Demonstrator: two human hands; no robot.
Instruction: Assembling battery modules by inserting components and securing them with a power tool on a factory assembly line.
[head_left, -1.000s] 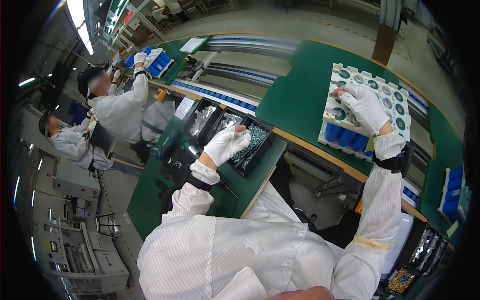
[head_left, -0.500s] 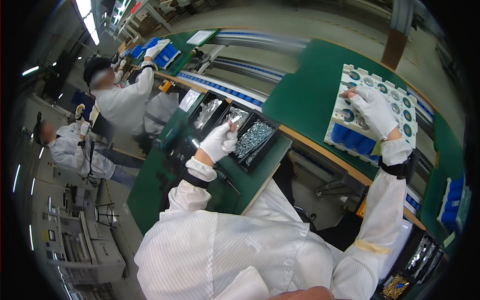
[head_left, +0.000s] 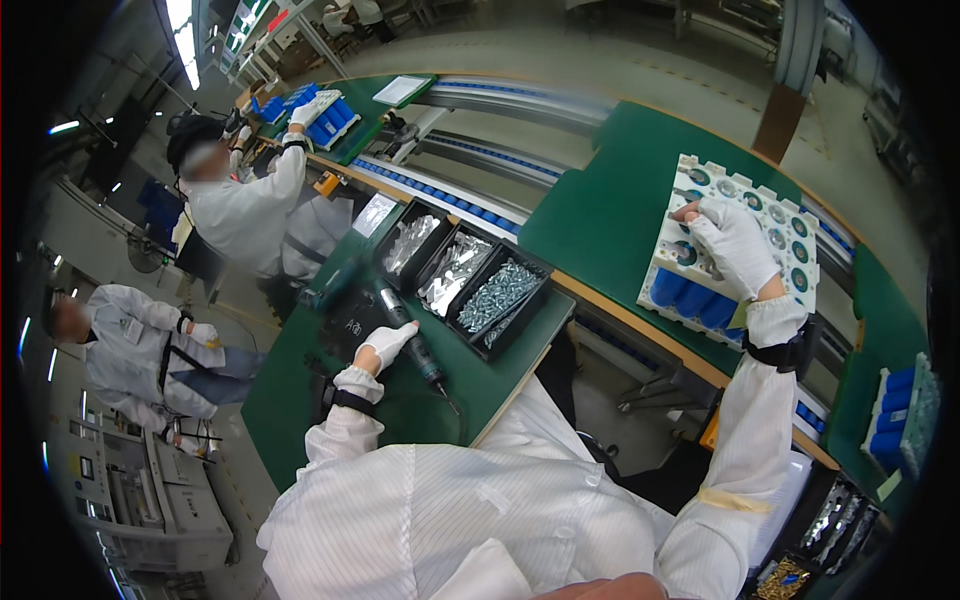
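My left hand (head_left: 388,345), in a white glove with bare fingertips, is closed round a dark electric screwdriver (head_left: 420,355) lying on the green bench. Its bit points towards me. My right hand (head_left: 737,245), gloved alike, rests over the white plastic holder (head_left: 810,285) of a block of blue cylindrical cells (head_left: 685,297). Thumb and forefinger are pinched together near the holder's left edge; whatever is between them is too small to make out. Round metal cell ends show in the holder's openings.
Black bins hold silvery metal strips (head_left: 455,275) and screws (head_left: 505,297) right of the screwdriver. A roller conveyor (head_left: 450,185) runs behind the bench. Another cell block (head_left: 893,410) stands at far right. A co-worker (head_left: 240,215) handles blue cells at upper left; another person (head_left: 150,340) stands at left.
My left hand has left the bins of strips and screws and come down onto the electric screwdriver. My right hand stays over the cell holder, fingers still pinched.
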